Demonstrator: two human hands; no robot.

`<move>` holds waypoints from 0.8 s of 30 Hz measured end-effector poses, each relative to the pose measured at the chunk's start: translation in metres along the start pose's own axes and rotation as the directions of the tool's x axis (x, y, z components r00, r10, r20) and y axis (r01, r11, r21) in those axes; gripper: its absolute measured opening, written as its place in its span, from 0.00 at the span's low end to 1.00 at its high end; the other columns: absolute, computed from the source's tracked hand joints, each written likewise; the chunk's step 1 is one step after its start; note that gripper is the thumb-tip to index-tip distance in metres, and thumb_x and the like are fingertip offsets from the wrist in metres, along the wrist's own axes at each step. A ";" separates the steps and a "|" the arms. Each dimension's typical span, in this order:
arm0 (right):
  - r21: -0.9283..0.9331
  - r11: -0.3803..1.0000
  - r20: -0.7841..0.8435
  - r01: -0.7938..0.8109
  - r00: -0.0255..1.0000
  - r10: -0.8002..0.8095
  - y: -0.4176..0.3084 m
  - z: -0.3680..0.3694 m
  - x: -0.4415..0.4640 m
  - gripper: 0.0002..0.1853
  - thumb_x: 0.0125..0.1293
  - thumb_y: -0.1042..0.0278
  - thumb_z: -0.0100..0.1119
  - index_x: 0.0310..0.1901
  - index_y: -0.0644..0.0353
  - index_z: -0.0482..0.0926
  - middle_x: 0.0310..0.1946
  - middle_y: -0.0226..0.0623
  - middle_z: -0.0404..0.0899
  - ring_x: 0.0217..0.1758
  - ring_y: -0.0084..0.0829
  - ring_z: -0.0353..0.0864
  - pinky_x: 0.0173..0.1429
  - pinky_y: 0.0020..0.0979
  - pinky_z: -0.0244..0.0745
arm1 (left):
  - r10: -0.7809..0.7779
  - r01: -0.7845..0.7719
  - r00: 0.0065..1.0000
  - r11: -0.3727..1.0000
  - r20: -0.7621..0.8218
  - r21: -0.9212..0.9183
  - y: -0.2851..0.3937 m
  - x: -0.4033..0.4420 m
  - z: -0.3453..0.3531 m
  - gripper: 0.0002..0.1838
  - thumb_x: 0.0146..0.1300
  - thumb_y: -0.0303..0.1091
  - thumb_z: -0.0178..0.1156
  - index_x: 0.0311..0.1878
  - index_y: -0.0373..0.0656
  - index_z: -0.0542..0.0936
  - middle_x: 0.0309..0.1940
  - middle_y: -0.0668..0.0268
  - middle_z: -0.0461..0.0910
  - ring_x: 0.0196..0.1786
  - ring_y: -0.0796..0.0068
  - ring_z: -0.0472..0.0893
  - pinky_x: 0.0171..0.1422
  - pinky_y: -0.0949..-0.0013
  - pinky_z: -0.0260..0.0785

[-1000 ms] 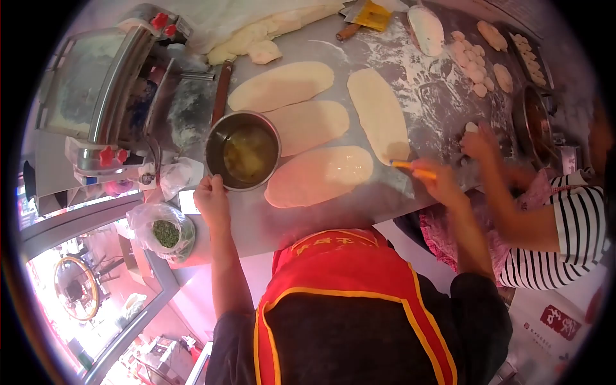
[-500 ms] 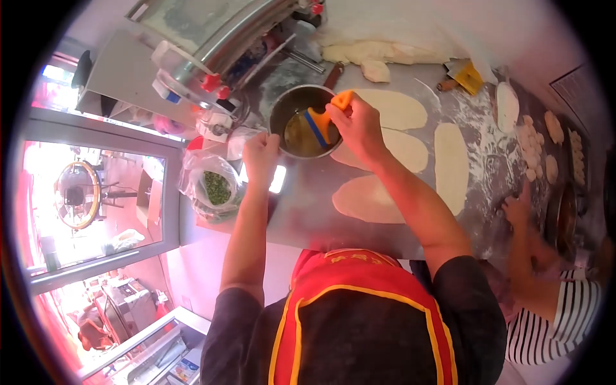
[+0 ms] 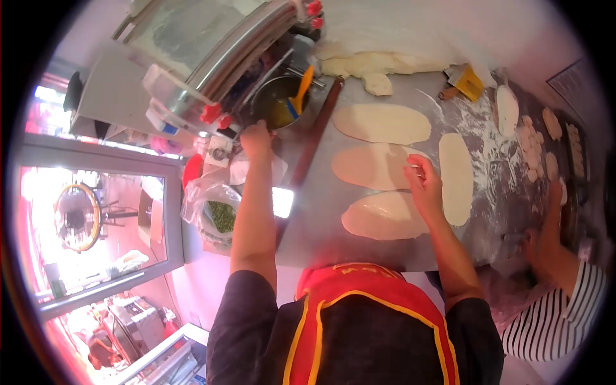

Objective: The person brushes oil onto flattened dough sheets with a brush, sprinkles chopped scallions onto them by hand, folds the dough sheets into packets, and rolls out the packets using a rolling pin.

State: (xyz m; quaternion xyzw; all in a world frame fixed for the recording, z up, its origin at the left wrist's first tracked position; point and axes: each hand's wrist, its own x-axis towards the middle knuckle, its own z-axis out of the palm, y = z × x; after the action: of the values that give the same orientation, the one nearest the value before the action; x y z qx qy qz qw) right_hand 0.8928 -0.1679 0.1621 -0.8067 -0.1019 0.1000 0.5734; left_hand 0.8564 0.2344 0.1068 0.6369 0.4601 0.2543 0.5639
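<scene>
At the near-left rim of a dark metal pot (image 3: 262,102), my left hand (image 3: 256,140) is closed on the edge. Oil-like yellow liquid lies in the pot. A brush (image 3: 302,93) with an orange handle and blue edge leans inside it, out of my hands. My right hand (image 3: 426,186) is over the right end of the middle flat dough sheet (image 3: 369,167), its fingers bent and somewhat apart, with nothing visible in them. Another dough sheet (image 3: 383,123) lies beyond, a shiny one (image 3: 382,215) nearer me, and an upright one (image 3: 456,179) to the right.
A long rolling pin (image 3: 317,131) lies between pot and dough. Left are a bag of chopped greens (image 3: 221,217) and a lit phone (image 3: 282,202). A dough roller machine (image 3: 224,51) stands behind. A co-worker's arm (image 3: 555,250) reaches in at right, near small dough pieces (image 3: 531,147).
The pot has moved back and left, uncovering the rolling pin. My right hand has let go of the brush, now resting in the pot, and moved right over the dough.
</scene>
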 end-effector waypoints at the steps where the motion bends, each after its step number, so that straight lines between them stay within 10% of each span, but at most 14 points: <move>1: 0.001 1.000 -0.020 -0.010 1.000 0.010 0.008 -0.005 -0.003 0.16 0.67 0.70 0.58 0.55 0.60 0.75 0.49 0.38 0.81 0.46 0.26 0.80 0.51 0.29 0.75 | 0.103 -0.104 0.995 0.984 0.016 0.142 -0.016 0.017 0.000 0.17 0.61 0.39 0.56 0.24 0.35 0.80 0.19 0.58 0.81 0.23 0.68 0.81 0.35 0.64 0.72; 12: -0.051 0.998 -0.143 -0.047 0.989 0.039 0.073 -0.056 -0.006 0.15 0.68 0.70 0.56 0.55 0.61 0.75 0.43 0.36 0.80 0.44 0.27 0.80 0.50 0.28 0.75 | -0.187 0.168 0.982 0.926 -0.024 -0.338 -0.007 0.025 0.034 0.12 0.64 0.32 0.57 0.28 0.32 0.74 0.23 0.56 0.78 0.21 0.69 0.79 0.25 0.68 0.71; 17: -0.128 0.991 -0.156 -0.034 0.988 0.014 0.091 -0.065 0.066 0.16 0.68 0.67 0.58 0.56 0.59 0.76 0.42 0.35 0.79 0.43 0.26 0.79 0.49 0.28 0.75 | 0.465 -0.471 0.882 0.879 0.080 0.074 -0.015 -0.109 0.030 0.06 0.72 0.32 0.53 0.45 0.39 0.72 0.44 0.61 0.74 0.45 0.72 0.75 0.53 0.67 0.70; 20: -0.111 0.994 -0.029 0.007 1.000 -0.011 0.051 -0.037 0.099 0.16 0.68 0.68 0.58 0.56 0.58 0.76 0.39 0.34 0.80 0.40 0.24 0.79 0.47 0.27 0.76 | 0.564 -0.666 0.739 0.693 0.368 0.276 -0.033 -0.219 0.005 0.23 0.62 0.25 0.59 0.61 0.38 0.69 0.54 0.55 0.75 0.56 0.55 0.75 0.58 0.60 0.71; 24: 0.072 0.988 0.406 0.133 0.901 -0.151 -0.003 0.061 0.099 0.15 0.67 0.73 0.55 0.55 0.61 0.77 0.38 0.31 0.79 0.39 0.21 0.78 0.46 0.25 0.78 | 0.367 -0.496 0.853 0.792 0.371 0.356 -0.104 -0.276 -0.030 0.24 0.59 0.25 0.60 0.60 0.37 0.70 0.62 0.49 0.72 0.60 0.47 0.73 0.61 0.56 0.70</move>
State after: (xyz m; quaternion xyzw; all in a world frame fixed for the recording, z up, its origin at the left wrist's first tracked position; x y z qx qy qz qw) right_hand 0.9710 -0.0845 0.1408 -0.7457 -0.2761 0.2271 0.5623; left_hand 0.6767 0.0023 0.0690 0.8655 0.2604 0.1733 0.3913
